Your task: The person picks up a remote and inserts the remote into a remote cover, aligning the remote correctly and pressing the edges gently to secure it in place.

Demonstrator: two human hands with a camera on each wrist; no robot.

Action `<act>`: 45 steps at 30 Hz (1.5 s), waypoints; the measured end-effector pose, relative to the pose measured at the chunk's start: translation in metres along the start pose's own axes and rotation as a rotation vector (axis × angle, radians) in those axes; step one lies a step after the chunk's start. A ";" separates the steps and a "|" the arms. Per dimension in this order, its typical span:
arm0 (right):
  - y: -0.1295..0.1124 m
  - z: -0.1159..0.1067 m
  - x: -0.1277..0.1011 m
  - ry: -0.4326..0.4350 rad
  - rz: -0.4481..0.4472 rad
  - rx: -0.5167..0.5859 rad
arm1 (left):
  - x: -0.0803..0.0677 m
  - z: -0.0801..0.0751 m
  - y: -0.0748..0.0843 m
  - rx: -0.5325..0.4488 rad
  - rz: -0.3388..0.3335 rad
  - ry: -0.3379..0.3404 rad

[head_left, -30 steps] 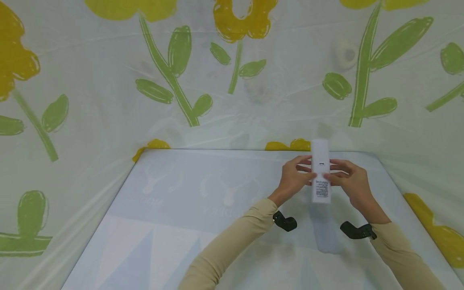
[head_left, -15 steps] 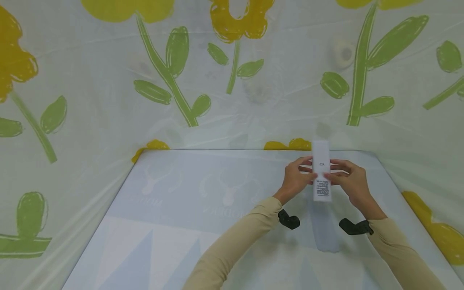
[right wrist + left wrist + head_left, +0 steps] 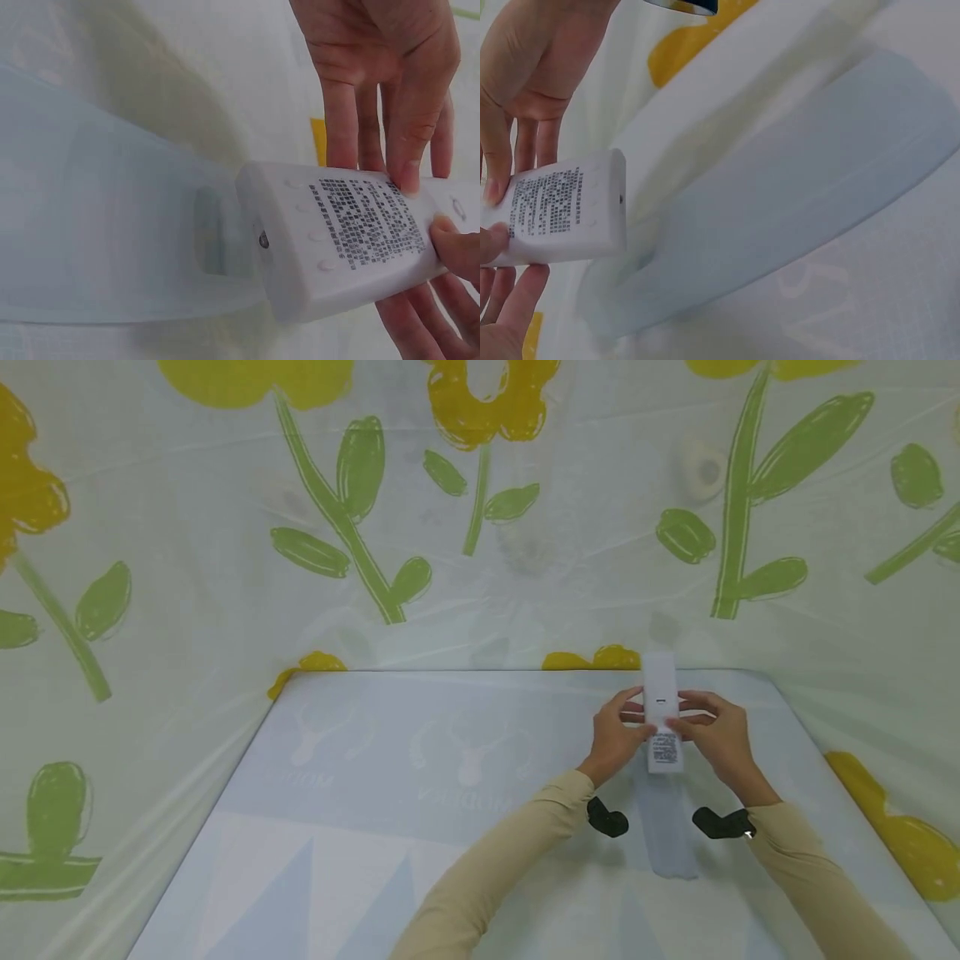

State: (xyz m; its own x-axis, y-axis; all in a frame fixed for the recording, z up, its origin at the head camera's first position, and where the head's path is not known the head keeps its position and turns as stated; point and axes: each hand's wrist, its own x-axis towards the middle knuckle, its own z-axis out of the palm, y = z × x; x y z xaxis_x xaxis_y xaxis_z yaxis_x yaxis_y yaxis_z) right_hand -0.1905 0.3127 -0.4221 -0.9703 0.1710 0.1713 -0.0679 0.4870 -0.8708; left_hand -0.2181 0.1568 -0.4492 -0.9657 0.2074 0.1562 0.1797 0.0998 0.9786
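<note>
A person's two hands hold a slim white plastic remote-control-shaped device [image 3: 663,727] clear above the pale blue patterned desk [image 3: 420,793], its printed-label back turned up toward the head camera, a pose that appears meant to keep the back in plain sight; the left hand [image 3: 617,737] closes on it from one long side, thumb on the label face and fingers underneath, while the right hand [image 3: 716,737] mirrors that pinch from the other side, so the device is steadied on both edges rather than gripped by one end; the wrist views show the block of small black print [image 3: 365,222] and a small screw [image 3: 263,239] in the near end; a translucent pale blue silicone sleeve [image 3: 667,827] lies flat on the desk just below the raised device, apart from it; a flower-printed plastic sheet [image 3: 375,527] backs the scene.
</note>
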 end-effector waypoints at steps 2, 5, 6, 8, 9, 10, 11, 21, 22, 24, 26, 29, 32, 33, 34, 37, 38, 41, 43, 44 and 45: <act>0.002 0.001 0.000 0.005 -0.009 -0.008 | 0.001 0.002 -0.004 -0.013 -0.019 0.012; 0.012 0.004 0.003 0.012 -0.033 -0.016 | 0.001 0.005 -0.009 -0.023 -0.052 0.023; 0.019 0.006 0.005 0.023 -0.029 -0.008 | 0.002 0.005 -0.010 -0.032 -0.059 0.029; 0.040 0.009 0.013 0.036 -0.044 -0.009 | 0.003 0.006 -0.012 -0.039 -0.069 0.034; 0.052 0.011 0.017 0.043 -0.052 -0.023 | 0.003 0.007 -0.014 -0.041 -0.073 0.036; 0.064 0.013 0.021 0.051 -0.056 -0.043 | 0.003 0.008 -0.015 -0.044 -0.077 0.040; 0.077 0.014 0.025 0.060 -0.059 -0.063 | 0.003 0.009 -0.016 -0.046 -0.082 0.045; 0.092 0.020 0.021 0.049 -0.103 -0.075 | -0.001 0.011 -0.022 -0.085 -0.092 0.061; 0.083 0.019 0.017 0.043 -0.092 -0.054 | -0.001 0.010 -0.022 -0.085 -0.092 0.059; 0.064 0.018 0.010 0.016 -0.081 -0.035 | -0.001 0.010 -0.022 -0.086 -0.090 0.055; 0.049 0.016 0.003 -0.006 -0.072 -0.031 | 0.000 0.010 -0.023 -0.086 -0.087 0.050; 0.038 0.015 -0.003 -0.034 -0.059 -0.067 | 0.002 0.010 -0.025 -0.077 -0.075 0.047; 0.041 0.014 -0.006 -0.063 0.004 -0.080 | 0.003 0.010 -0.025 -0.063 -0.066 0.041; 0.043 0.013 -0.006 -0.078 0.034 -0.088 | 0.003 0.009 -0.025 -0.057 -0.066 0.038; 0.044 0.012 -0.007 -0.098 0.061 -0.093 | 0.003 0.009 -0.025 -0.054 -0.065 0.035; 0.048 0.010 -0.007 -0.167 0.141 -0.094 | 0.003 0.007 -0.024 -0.042 -0.067 0.027; 0.048 0.009 -0.007 -0.197 0.151 -0.099 | 0.003 0.006 -0.023 -0.035 -0.069 0.026; 0.050 0.009 -0.008 -0.261 0.181 -0.096 | 0.003 0.005 -0.022 -0.016 -0.064 0.024; 0.051 0.008 -0.009 -0.298 0.188 -0.109 | 0.003 0.004 -0.022 -0.007 -0.062 0.019; 0.051 0.008 -0.010 -0.312 0.186 -0.112 | 0.003 0.004 -0.021 -0.003 -0.063 0.016; 0.052 0.008 -0.011 -0.323 0.183 -0.112 | 0.003 0.004 -0.021 -0.001 -0.062 0.013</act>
State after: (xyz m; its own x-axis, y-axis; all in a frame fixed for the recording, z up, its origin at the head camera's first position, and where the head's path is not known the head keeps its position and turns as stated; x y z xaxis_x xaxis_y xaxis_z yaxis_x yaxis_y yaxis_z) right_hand -0.1850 0.3291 -0.4727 -0.9884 -0.0061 -0.1518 0.1216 0.5672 -0.8145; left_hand -0.2240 0.1593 -0.4699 -0.9774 0.1880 0.0968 0.1191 0.1108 0.9867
